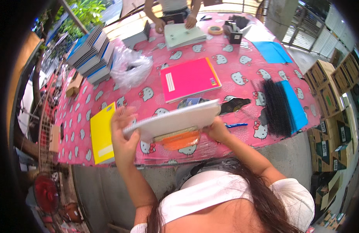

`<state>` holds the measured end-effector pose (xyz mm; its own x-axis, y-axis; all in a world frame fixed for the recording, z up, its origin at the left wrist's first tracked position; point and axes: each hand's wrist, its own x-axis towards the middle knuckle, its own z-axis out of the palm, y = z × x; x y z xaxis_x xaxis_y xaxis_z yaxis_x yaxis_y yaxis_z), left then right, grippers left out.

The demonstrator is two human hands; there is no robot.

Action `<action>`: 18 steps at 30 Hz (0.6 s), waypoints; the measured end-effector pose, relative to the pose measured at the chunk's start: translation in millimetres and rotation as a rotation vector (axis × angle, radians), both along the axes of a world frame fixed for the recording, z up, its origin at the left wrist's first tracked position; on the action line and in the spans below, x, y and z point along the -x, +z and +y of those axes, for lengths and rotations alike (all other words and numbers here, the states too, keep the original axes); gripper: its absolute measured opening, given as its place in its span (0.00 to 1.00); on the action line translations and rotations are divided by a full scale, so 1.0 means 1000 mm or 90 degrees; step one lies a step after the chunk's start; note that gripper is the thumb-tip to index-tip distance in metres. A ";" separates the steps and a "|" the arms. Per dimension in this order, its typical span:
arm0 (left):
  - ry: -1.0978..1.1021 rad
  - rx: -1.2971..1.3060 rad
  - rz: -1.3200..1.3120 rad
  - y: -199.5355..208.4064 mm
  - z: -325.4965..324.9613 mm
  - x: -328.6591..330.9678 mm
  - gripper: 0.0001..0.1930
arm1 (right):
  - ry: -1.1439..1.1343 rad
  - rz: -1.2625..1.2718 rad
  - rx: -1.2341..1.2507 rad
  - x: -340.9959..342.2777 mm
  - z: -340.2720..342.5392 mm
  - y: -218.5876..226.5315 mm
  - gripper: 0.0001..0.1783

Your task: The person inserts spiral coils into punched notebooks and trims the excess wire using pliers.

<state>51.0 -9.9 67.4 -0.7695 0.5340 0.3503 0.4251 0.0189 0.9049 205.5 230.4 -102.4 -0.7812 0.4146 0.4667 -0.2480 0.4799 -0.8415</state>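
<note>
1. Left hand [125,132] curls at the paper stack's [171,118] left end; how firmly, I cannot tell.
2. The stack, gathered but seemingly unbound, hangs above the table's [129,101] near edge; long axis left-right, right end slanting away.
3. Right hand [217,129] clamps that end.
4. Black binding coils [278,108] lie near the right edge.

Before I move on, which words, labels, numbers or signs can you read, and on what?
No text is clear enough to quote.
Pink notebook: small corner print, too small.
Yellow notebook: corner print, too small.
Cardboard boxes: printed marks and labels, too blurred.
Held white pages: no print discernible.
</note>
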 end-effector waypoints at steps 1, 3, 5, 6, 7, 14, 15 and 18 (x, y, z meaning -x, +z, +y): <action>0.125 0.034 0.193 -0.005 0.007 -0.008 0.44 | -0.007 -0.032 -0.066 -0.004 -0.001 -0.013 0.17; 0.211 0.076 0.413 0.003 0.038 -0.047 0.40 | -0.047 -0.090 -0.164 -0.013 -0.006 -0.023 0.14; 0.135 0.210 0.545 -0.002 0.056 -0.067 0.36 | -0.093 -0.139 -0.215 -0.019 -0.024 -0.022 0.10; 0.013 0.313 0.571 -0.012 0.065 -0.067 0.35 | -0.062 -0.145 -0.266 -0.023 -0.019 -0.019 0.10; -0.110 0.415 0.591 -0.016 0.071 -0.067 0.33 | -0.029 -0.151 -0.317 -0.027 -0.012 -0.016 0.09; -0.195 0.244 0.450 -0.010 0.077 -0.067 0.20 | -0.600 -0.429 -0.406 -0.081 0.214 0.003 0.15; -0.179 0.236 0.467 -0.013 0.076 -0.066 0.17 | -0.563 -0.503 -0.307 -0.076 0.221 0.002 0.14; -0.110 0.208 0.508 -0.025 0.078 -0.066 0.09 | -0.492 -0.608 -0.272 -0.070 0.232 0.001 0.12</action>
<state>117.0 68.3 42.0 -0.2594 0.7884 0.5577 0.9493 0.1021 0.2972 275.9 462.0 -101.0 -0.5031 0.8615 0.0681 0.8203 0.5009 -0.2760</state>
